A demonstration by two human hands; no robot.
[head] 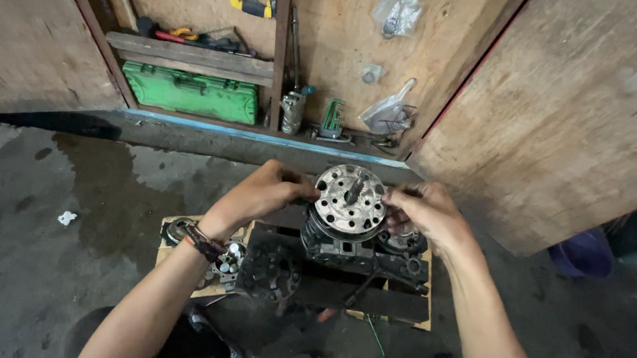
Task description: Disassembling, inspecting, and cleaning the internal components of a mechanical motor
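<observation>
Both hands — left grip [273,190], right grip [424,211] — clamp the metal disc's [349,199] rim; open floor [18,247] around.

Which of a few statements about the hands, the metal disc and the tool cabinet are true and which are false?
1. Both hands grip the round metal disc. True: the left hand is on its left edge, the right hand on its right.
2. The disc lies flat on the floor. False: it sits atop a dark machine part.
3. A green case sits in the cabinet. True.
4. The cabinet doors are shut. False: both stand open.
5. The left wrist is bare. False: it wears a band.
</observation>
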